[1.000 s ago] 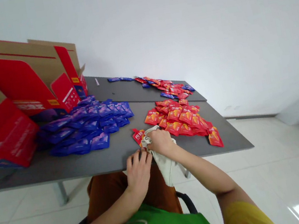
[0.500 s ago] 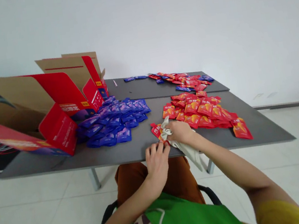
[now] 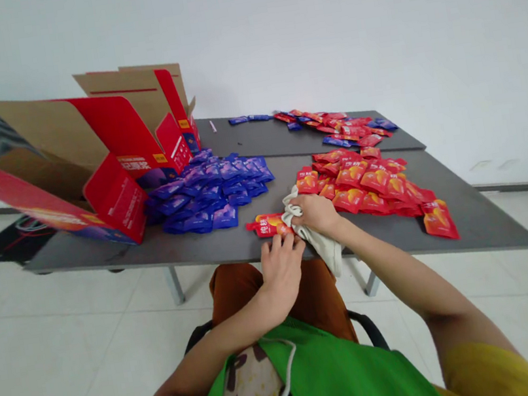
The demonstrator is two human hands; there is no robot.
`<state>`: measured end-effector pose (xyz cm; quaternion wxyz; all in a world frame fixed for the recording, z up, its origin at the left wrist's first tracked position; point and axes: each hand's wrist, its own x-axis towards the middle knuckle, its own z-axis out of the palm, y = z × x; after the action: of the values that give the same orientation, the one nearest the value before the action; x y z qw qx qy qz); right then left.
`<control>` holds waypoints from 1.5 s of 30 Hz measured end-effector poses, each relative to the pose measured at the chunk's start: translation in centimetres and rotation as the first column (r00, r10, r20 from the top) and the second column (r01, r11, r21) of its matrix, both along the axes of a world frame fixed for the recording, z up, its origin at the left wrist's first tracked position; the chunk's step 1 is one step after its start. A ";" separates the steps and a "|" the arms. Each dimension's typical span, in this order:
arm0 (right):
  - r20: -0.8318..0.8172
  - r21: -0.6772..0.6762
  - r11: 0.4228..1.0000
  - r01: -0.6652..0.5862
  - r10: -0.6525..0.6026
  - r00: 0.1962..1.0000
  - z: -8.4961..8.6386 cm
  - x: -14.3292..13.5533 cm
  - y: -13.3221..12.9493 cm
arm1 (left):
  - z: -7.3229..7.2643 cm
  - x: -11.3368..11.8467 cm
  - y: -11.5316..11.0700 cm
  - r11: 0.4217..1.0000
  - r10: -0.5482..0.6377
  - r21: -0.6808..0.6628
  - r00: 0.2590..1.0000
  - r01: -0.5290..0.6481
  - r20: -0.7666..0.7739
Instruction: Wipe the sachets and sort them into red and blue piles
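A red spouted pouch lies flat near the table's front edge, its printed face up and its spout end to the left. My left hand has its fingers bent onto the pouch's near edge, pressing it to the table. Bunched in my right hand is a whitish cloth, closed in the fingers and touching the pouch's right end. The cloth's loose end hangs over the table edge. Behind and to the right of my right hand is a heap of red pouches.
Left of centre lies a heap of blue pouches, beside open red cartons with raised flaps. A mixed pile of red and blue pouches sits on the grey table's far part. One red pouch lies at the right.
The red pouch has turned, so its spout end now points left rather than up and left. Both hands stay at it, the cloth still in my right hand. The whole view has shifted slightly.
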<state>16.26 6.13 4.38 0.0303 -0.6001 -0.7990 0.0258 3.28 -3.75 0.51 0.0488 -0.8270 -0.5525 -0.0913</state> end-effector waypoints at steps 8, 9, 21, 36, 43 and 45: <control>0.034 -0.001 0.946 -0.323 0.323 0.946 1.4 -3.9 0.4 | 0.0 -1.0 0.7 0.999 -0.017 -0.041 0.995 0.021 0.102; 0.011 0.028 0.951 -0.307 0.306 0.952 1.8 -3.4 0.3 | 0.2 -1.4 0.7 0.999 -0.007 -0.047 0.992 0.013 0.130; -0.357 0.265 0.957 -0.122 0.215 0.909 2.7 3.4 -3.4 | -0.7 -0.3 3.3 0.968 0.237 -0.107 0.969 -0.229 0.068; -0.424 0.266 0.935 -0.236 0.334 0.842 0.9 6.1 -3.4 | 2.6 -5.1 4.2 0.918 0.389 0.028 0.913 -0.395 0.120; -0.444 0.293 0.928 -0.229 0.345 0.827 0.3 7.2 -4.0 | 0.7 -5.6 6.4 0.924 -0.280 -0.230 0.951 0.305 0.134; -0.436 0.279 0.933 -0.226 0.333 0.836 0.2 7.7 -4.2 | 0.9 -6.1 7.4 0.788 -0.471 -0.286 0.833 0.545 0.292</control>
<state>24.01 1.94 4.58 0.2866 -0.4443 -0.8440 0.0900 -2.78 3.66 1.38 -0.1858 -0.9261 -0.3174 -0.0838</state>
